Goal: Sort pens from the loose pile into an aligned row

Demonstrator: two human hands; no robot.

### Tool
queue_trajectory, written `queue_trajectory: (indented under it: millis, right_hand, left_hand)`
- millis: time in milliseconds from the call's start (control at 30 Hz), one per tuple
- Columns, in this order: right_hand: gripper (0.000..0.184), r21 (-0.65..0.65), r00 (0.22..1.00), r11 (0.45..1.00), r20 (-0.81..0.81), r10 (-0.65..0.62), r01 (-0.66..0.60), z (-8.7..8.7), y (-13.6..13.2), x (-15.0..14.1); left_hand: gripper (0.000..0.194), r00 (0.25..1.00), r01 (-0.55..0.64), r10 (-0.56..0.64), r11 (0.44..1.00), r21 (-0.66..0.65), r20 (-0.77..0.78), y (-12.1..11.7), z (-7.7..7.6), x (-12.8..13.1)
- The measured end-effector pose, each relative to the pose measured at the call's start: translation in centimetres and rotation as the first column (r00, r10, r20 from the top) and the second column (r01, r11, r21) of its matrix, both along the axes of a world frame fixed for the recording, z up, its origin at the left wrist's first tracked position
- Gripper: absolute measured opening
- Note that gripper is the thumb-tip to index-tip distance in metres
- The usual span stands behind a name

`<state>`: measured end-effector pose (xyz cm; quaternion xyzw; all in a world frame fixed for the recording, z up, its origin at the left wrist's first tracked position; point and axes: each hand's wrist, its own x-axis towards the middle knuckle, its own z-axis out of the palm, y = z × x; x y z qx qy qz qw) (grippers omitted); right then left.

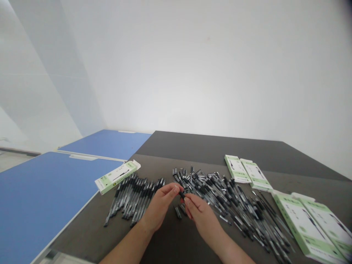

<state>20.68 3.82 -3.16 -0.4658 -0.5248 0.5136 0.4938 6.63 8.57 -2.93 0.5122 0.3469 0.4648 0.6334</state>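
One black pen (182, 195) pinched by left hand (161, 207) and right hand (202, 220).

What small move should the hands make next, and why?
Probably lay the black pen piece pinched between the left hand and right hand into the neat row of black pens, because the loose black pen heap lies on the other side.

Glossy plastic gel pens (217, 192) — matt paperboard boxes (304, 223)
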Motion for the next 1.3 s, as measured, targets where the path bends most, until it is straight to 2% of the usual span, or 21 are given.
queue_trajectory:
  millis: [133, 267, 300, 367, 433, 467, 500, 600, 633, 667, 767, 800, 833, 933, 967, 1033, 1100, 1133, 1167, 1233, 1300]
  right_hand:
    - [0.035, -0.188, 0.963, 0.969, -0.244, 0.112, -0.161, -0.30, -0.09, -0.27]
    - [0.033, -0.079, 0.990, 0.996, -0.134, -0.051, 0.041, -0.34, 0.13, -0.44]
    - [0.032, -0.073, 0.990, 0.996, -0.132, -0.057, 0.048, -0.26, 0.11, -0.40]
    - [0.029, -0.141, 0.974, 0.987, -0.222, 0.047, -0.079, -0.11, -0.03, -0.31]
    - [0.032, -0.204, 0.928, 0.951, -0.341, 0.154, -0.232, -0.06, -0.16, -0.27]
    - [0.032, -0.209, 0.919, 0.946, -0.361, 0.160, -0.247, -0.08, -0.16, -0.28]
    - [0.031, -0.201, 0.929, 0.957, -0.346, 0.132, -0.210, -0.12, -0.11, -0.30]
    - [0.033, -0.123, 0.977, 0.992, -0.208, -0.043, 0.017, -0.17, 0.17, -0.27]
    - [0.033, -0.113, 0.979, 0.993, -0.193, -0.059, 0.038, -0.13, 0.23, -0.20]
    - [0.032, -0.127, 0.977, 0.992, -0.210, -0.031, 0.004, -0.06, 0.25, -0.11]
    - [0.036, -0.210, 0.934, 0.954, -0.333, 0.134, -0.212, 0.10, 0.22, 0.11]
    - [0.037, -0.219, 0.933, 0.951, -0.331, 0.138, -0.218, 0.09, 0.24, 0.12]
    - [0.036, -0.210, 0.952, 0.963, -0.288, 0.107, -0.171, 0.05, 0.30, 0.10]
    - [0.034, -0.097, 0.992, 0.992, -0.088, -0.086, 0.077, -0.08, 0.50, 0.01]
    - [0.033, -0.087, 0.993, 0.992, -0.074, -0.094, 0.087, -0.07, 0.51, 0.03]
    - [0.030, -0.153, 0.985, 0.987, -0.171, 0.024, -0.050, 0.04, 0.37, 0.14]
    - [0.032, -0.222, 0.935, 0.945, -0.314, 0.163, -0.239, 0.16, 0.16, 0.25]
    - [0.032, -0.225, 0.922, 0.936, -0.341, 0.183, -0.269, 0.18, 0.10, 0.25]
    - [0.031, -0.215, 0.934, 0.947, -0.320, 0.161, -0.237, 0.17, 0.09, 0.22]
    - [0.032, -0.164, 0.983, 0.984, -0.183, 0.034, -0.064, 0.11, 0.20, 0.07]
    - [0.032, -0.131, 0.994, 0.991, -0.099, -0.045, 0.032, 0.07, 0.33, -0.05]
  left_hand:
    - [0.025, 0.997, 0.035, -0.033, 0.999, 0.031, -0.067, -0.05, 0.17, -0.06]
    - [0.025, 0.994, 0.002, 0.007, 0.997, 0.080, -0.108, -0.21, 0.47, -0.03]
    - [0.025, 0.994, 0.007, 0.002, 0.996, 0.083, -0.105, -0.26, 0.52, -0.03]
    - [0.026, 0.996, 0.035, -0.029, 0.997, 0.073, -0.088, -0.32, 0.56, -0.04]
    - [0.027, 0.995, 0.057, -0.053, 0.997, 0.054, -0.080, -0.33, 0.52, -0.05]
    - [0.027, 0.995, 0.055, -0.050, 0.997, 0.051, -0.087, -0.30, 0.47, -0.05]
    - [0.027, 0.994, 0.041, -0.036, 0.998, 0.053, -0.100, -0.26, 0.42, -0.04]
    - [0.027, 0.991, -0.021, 0.031, 0.997, 0.076, -0.133, -0.13, 0.30, -0.01]
    - [0.027, 0.991, -0.028, 0.039, 0.996, 0.081, -0.129, -0.11, 0.28, 0.01]
    - [0.027, 0.993, -0.023, 0.032, 0.997, 0.079, -0.114, -0.10, 0.28, 0.02]
    - [0.029, 0.998, 0.023, -0.021, 0.999, 0.048, -0.052, -0.13, 0.31, 0.07]
    - [0.029, 0.998, 0.028, -0.026, 0.999, 0.040, -0.050, -0.14, 0.32, 0.09]
    - [0.029, 0.998, 0.017, -0.015, 0.999, 0.041, -0.065, -0.15, 0.32, 0.11]
    - [0.028, 0.989, -0.039, 0.051, 0.995, 0.089, -0.137, -0.18, 0.31, 0.18]
    - [0.027, 0.989, -0.041, 0.054, 0.994, 0.098, -0.134, -0.20, 0.30, 0.20]
    - [0.027, 0.997, 0.001, 0.004, 0.997, 0.074, -0.075, -0.28, 0.31, 0.24]
    - [0.028, 0.998, 0.062, -0.062, 0.998, 0.030, -0.002, -0.37, 0.34, 0.27]
    - [0.029, 0.997, 0.072, -0.072, 0.997, 0.020, 0.010, -0.41, 0.36, 0.28]
    - [0.029, 0.998, 0.062, -0.062, 0.998, 0.024, -0.003, -0.45, 0.37, 0.30]
    - [0.029, 0.997, 0.008, -0.004, 0.998, 0.063, -0.073, -0.51, 0.36, 0.34]
    - [0.029, 0.991, -0.033, 0.047, 0.994, 0.108, -0.128, -0.53, 0.29, 0.39]
